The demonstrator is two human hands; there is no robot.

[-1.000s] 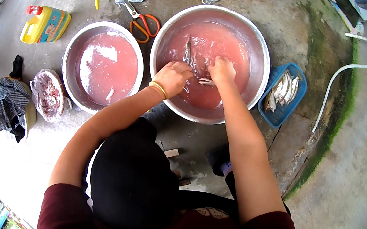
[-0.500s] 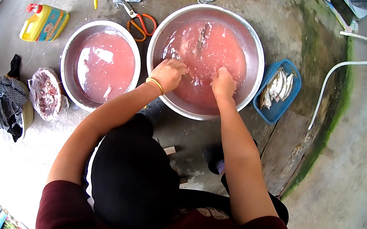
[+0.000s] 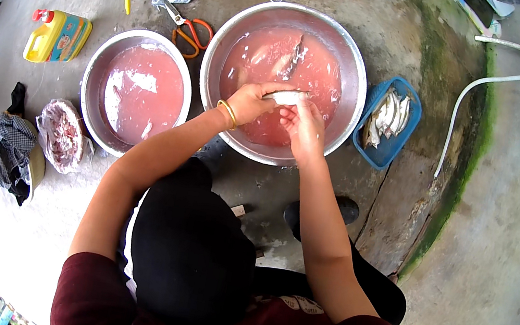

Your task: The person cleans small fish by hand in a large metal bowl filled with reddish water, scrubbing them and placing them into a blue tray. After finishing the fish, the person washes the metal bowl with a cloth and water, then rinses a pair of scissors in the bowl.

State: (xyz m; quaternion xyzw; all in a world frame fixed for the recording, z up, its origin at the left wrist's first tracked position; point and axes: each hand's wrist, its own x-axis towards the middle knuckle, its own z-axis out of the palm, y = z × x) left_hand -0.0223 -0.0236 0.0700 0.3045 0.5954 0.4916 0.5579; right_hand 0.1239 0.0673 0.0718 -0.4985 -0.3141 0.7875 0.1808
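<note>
A small silvery fish [image 3: 285,97] is held level above the large metal basin [image 3: 354,75], which contains cloudy pink water. My left hand [image 3: 250,102], a yellow bangle at its wrist, pinches the fish's left end. At the other end, my right hand [image 3: 306,127] grips it with thumb and finger, the remaining fingers curled below. More fish [image 3: 284,64] lie partly sunk in the water toward the basin's far side. Right of the basin, a blue plastic basket [image 3: 379,158] carries several silvery fish [image 3: 390,114].
A smaller metal basin [image 3: 90,91] of pink water stands to the left. Orange-handled scissors [image 3: 192,36] lie beyond it. Farther left are a yellow jug [image 3: 62,38] and a plastic-lined container of pinkish scraps [image 3: 63,136]. A white hose [image 3: 455,120] curves along the right.
Both hands have risen from the pink water and come together, with a fish now between them. My right foot shows more. The whole view has shifted slightly.
</note>
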